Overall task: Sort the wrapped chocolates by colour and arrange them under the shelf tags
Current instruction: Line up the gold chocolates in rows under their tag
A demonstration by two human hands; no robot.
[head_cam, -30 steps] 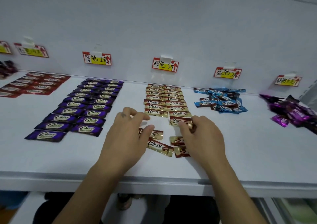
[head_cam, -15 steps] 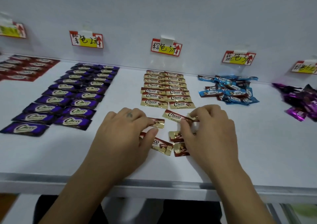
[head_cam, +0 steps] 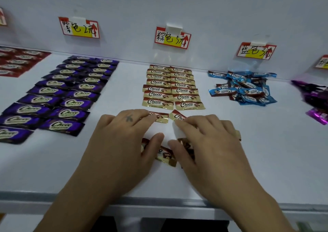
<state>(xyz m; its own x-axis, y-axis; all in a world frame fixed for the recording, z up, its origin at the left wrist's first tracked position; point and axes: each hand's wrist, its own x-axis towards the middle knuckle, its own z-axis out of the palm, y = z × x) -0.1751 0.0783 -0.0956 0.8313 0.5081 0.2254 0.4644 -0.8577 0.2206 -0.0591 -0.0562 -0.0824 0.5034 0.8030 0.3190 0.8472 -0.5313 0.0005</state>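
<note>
Gold-wrapped chocolates (head_cam: 173,88) lie in two neat columns under the middle tag (head_cam: 173,38). Just in front of them, my left hand (head_cam: 122,137) presses straight fingers on a gold chocolate (head_cam: 160,117). My right hand (head_cam: 209,143) lies flat over another gold chocolate (head_cam: 177,116), whose far end pokes out by my little finger. More loose gold chocolates (head_cam: 166,156) sit between my thumbs, partly hidden. Purple chocolates (head_cam: 67,93) are lined up under the left tag (head_cam: 79,27). Blue chocolates (head_cam: 246,89) lie in a loose heap under the blue tag (head_cam: 256,50).
Red chocolates (head_cam: 17,61) lie in rows at the far left. A heap of magenta wrappers (head_cam: 314,96) sits at the right edge. The white shelf ends in a grey front lip (head_cam: 159,201) under my wrists, with a white back wall behind.
Both hands have slid their gold chocolates forward toward the ends of the gold columns. The view has moved closer and to the right.
</note>
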